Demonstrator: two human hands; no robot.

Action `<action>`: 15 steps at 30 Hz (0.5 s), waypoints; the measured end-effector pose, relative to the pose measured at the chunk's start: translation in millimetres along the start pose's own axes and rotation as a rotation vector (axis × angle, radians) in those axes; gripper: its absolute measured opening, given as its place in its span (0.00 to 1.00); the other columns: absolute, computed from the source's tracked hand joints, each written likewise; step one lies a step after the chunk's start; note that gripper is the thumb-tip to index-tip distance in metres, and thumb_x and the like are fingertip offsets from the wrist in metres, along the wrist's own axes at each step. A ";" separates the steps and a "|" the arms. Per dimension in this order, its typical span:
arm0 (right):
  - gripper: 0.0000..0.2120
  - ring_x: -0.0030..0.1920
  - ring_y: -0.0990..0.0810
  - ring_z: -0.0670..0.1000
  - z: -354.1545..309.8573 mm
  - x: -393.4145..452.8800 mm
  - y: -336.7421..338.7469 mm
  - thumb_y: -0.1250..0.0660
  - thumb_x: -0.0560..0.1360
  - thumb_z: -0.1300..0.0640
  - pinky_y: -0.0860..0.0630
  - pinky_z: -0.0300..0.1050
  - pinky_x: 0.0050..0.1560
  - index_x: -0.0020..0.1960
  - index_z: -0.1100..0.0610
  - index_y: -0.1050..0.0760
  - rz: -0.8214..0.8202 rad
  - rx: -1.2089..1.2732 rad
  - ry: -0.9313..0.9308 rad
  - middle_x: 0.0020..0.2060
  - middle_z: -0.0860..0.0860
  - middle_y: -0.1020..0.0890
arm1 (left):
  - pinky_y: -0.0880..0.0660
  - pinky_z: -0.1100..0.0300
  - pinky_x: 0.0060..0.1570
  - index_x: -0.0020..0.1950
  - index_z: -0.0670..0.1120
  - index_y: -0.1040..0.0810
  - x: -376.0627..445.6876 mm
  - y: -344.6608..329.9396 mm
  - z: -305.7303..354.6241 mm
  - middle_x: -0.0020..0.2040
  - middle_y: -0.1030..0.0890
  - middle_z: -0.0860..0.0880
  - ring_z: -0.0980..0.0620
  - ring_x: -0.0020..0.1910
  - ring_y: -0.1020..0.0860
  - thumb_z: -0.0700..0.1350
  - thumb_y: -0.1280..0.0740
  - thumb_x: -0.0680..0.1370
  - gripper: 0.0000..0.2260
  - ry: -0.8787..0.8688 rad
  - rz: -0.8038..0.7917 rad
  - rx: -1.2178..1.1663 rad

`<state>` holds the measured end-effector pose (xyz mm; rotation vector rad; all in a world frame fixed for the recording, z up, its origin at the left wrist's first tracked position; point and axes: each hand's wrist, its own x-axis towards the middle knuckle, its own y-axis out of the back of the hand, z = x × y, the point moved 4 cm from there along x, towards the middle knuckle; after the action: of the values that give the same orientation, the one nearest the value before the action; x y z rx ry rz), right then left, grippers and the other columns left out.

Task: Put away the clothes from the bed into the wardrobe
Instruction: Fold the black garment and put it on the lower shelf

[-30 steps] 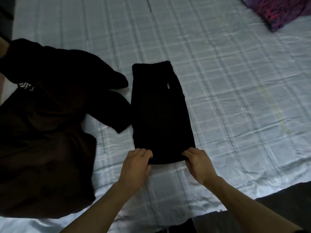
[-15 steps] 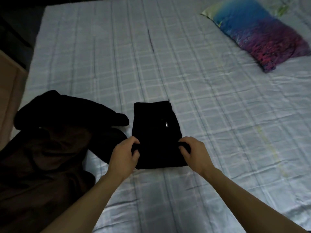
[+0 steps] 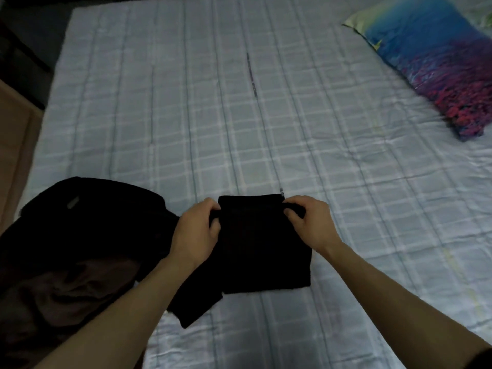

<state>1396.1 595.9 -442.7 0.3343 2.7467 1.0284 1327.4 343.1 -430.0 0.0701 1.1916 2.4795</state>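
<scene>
Black folded garment [image 3: 262, 246]: lies flat on the bed [image 3: 202, 107], near edge, compact rectangle, far edge doubled over the lower layers.
Material guess: soft woven or knit cloth, limp, light. No stiffness of its own; will sag and unfold if lifted by one edge.
Slip: low against the sheet, layers can slide on each other.
Fragility: none; only the fold can be lost.
Left hand [image 3: 197, 230]: fingers curled over the far-left corner of the garment, thumb under the fold, pinching cloth.
Right hand [image 3: 308, 222]: same at the far-right corner, pinching the top layer.
Step, my read: fold being closed or squared, not yet lifted.
Where to hold for carry: both hands under the short sides, palms up, or one flat hand under the middle with the other on top. Avoid the corners alone.
Dark clothes pile [image 3: 72, 249]: unfolded, just left of the garment, touching or overlapping its left lower edge; cannot tell which. Risk of dragging a sleeve along on the lift.
Pillow [image 3: 436, 62]: far right, well apart.
Wardrobe: not clearly in view.
</scene>
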 end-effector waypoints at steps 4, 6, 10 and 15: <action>0.08 0.49 0.19 0.48 5.4 42.6 -5.3 0.30 0.76 0.62 0.27 0.34 0.52 0.54 0.57 0.17 0.008 -0.052 -0.027 0.49 0.51 0.15 | 0.28 0.58 0.41 0.49 0.47 0.26 44.4 -10.1 -9.7 0.42 0.23 0.50 0.53 0.39 0.25 0.34 0.34 0.78 0.08 -0.001 0.041 0.005; 0.10 0.53 0.19 0.49 13.9 55.9 -12.7 0.31 0.77 0.62 0.29 0.34 0.55 0.57 0.57 0.18 -0.039 -0.084 -0.048 0.52 0.52 0.16 | 0.28 0.59 0.40 0.47 0.48 0.26 58.9 -17.0 -17.2 0.41 0.23 0.50 0.54 0.38 0.25 0.33 0.35 0.78 0.09 0.070 0.070 -0.049; 0.23 0.69 0.30 0.59 32.3 48.6 -35.6 0.30 0.76 0.58 0.34 0.51 0.70 0.71 0.58 0.28 -0.071 -0.300 -0.011 0.69 0.58 0.27 | 0.29 0.60 0.53 0.63 0.44 0.26 52.6 -34.7 -29.8 0.57 0.24 0.50 0.52 0.57 0.26 0.38 0.33 0.79 0.13 0.235 0.096 -0.019; 0.26 0.75 0.36 0.60 42.4 -13.3 -90.4 0.37 0.78 0.49 0.36 0.57 0.74 0.73 0.58 0.30 -0.080 -0.417 0.221 0.75 0.59 0.33 | 0.26 0.44 0.65 0.70 0.41 0.26 3.2 -89.6 -28.1 0.71 0.27 0.42 0.42 0.70 0.28 0.48 0.41 0.80 0.20 -0.132 0.025 0.402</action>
<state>1406.7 552.3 -532.8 0.0477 2.6031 1.6580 1347.3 374.0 -516.5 0.3524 1.6161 2.1800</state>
